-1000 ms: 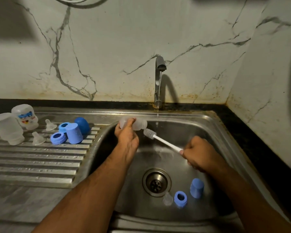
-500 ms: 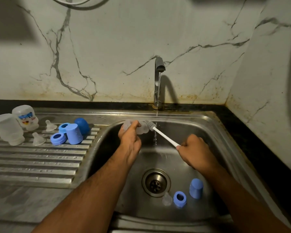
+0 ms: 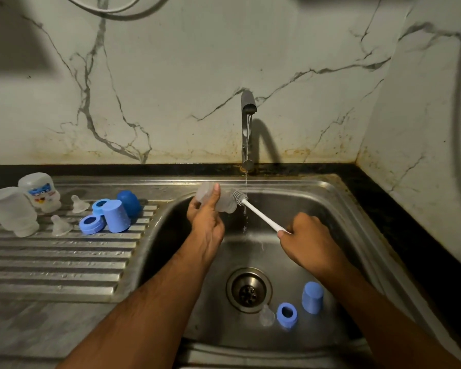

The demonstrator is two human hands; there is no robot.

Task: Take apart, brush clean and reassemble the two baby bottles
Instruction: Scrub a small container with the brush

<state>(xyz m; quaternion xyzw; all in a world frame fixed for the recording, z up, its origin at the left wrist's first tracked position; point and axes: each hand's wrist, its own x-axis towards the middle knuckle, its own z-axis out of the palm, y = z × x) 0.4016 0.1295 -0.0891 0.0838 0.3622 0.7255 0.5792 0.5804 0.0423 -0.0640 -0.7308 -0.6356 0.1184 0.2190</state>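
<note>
Raised brush to bottle mouth under tap stream. Left hand grips bottle above sink; right hand holds brush. Feed bristles straight in, twisting.

Dim light on stained, grey-veined marble walls; a black counter edges the steel sink.

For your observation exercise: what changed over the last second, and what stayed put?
The right hand pushed the brush up to the mouth of the bottle, under the tap's stream. The left hand kept gripping the bottle. The parts on the drainboard and by the drain stayed.
</note>
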